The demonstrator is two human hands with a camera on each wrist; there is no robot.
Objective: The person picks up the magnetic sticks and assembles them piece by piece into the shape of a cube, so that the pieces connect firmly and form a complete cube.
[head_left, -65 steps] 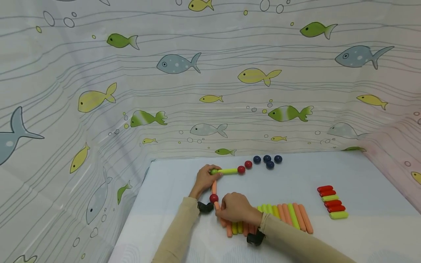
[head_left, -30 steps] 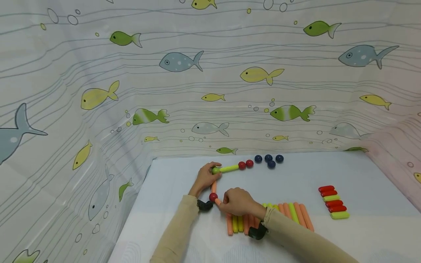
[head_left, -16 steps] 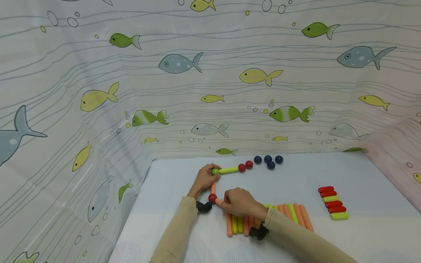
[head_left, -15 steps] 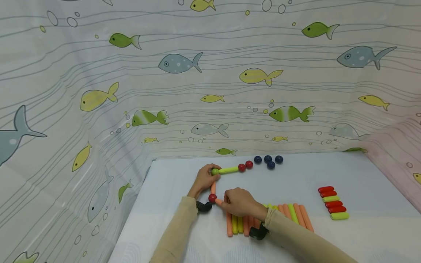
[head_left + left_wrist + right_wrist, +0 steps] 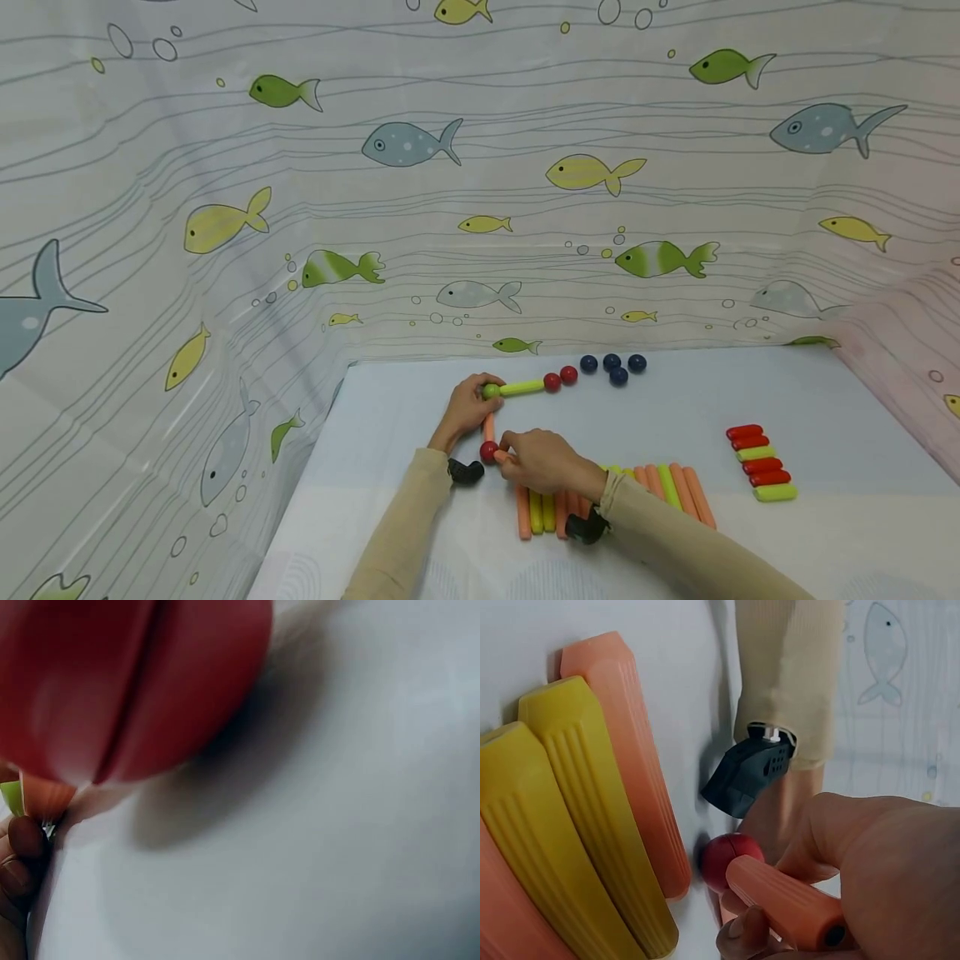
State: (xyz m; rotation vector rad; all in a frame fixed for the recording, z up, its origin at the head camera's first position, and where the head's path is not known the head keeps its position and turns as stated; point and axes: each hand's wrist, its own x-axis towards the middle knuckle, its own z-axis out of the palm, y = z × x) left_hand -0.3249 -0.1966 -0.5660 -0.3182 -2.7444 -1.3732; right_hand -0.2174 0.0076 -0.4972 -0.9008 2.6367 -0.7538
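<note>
White spreads over the table (image 5: 637, 433) in front of us, and we place everything by the nearest red ball (image 5: 488, 452). To its right, and reaching closer to us, lies a row of long rods (image 5: 670, 487) in orange, yellow and lime. Just right of the ball, our right hand (image 5: 542, 461) pinches an orange rod (image 5: 784, 896), whose end meets the ball; we cannot tell whether it is seated. Beyond the ball, our left hand (image 5: 468, 406) is clasped round a green ball (image 5: 491, 392). Well to the ball's right are short rods (image 5: 762, 465), red and lime, side by side. A second orange rod (image 5: 489, 427) runs from the ball to our left hand. Beyond the ball, a lime rod (image 5: 521, 388) joins the green ball to a farther red ball (image 5: 552, 382). Four dark blue balls (image 5: 612, 362) sit beyond and right.
</note>
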